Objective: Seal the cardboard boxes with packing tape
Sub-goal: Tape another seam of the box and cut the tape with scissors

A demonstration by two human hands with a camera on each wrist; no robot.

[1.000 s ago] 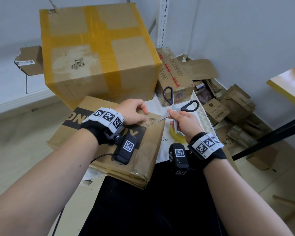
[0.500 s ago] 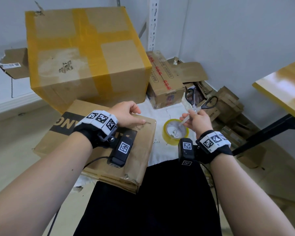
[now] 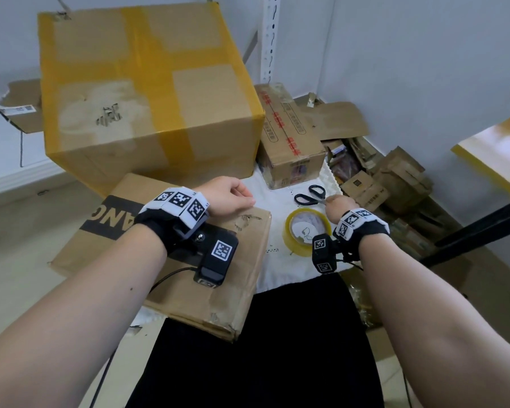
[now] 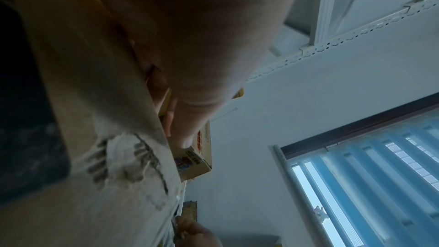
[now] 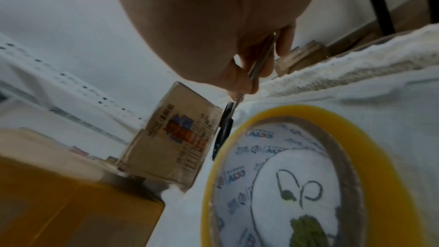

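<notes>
A flat cardboard box (image 3: pixel 224 284) with a black printed band lies in front of me on my lap and the white cloth (image 3: pixel 280 266). My left hand (image 3: pixel 230 195) rests at its far edge, thumb on top and fingers curled over the edge (image 4: pixel 166 100). My right hand (image 3: pixel 336 203) pinches the black-handled scissors (image 3: pixel 311 195) by the blades (image 5: pixel 257 65), and the handles lie low on the cloth. A roll of yellow packing tape (image 3: pixel 295 240) lies flat on the cloth just below that hand, filling the right wrist view (image 5: pixel 392 194).
A large box (image 3: pixel 147 92) crossed with yellow tape stands behind the flat one. A smaller box with red print (image 3: pixel 289 136) sits to its right. Flattened cardboard scraps (image 3: pixel 389 184) are piled at the right by a yellow-edged table (image 3: pixel 495 160) on a black leg.
My right hand has carried the scissors from above the flat box's corner to the right and down to the cloth beyond the tape roll. My left hand has stayed at the box's edge.
</notes>
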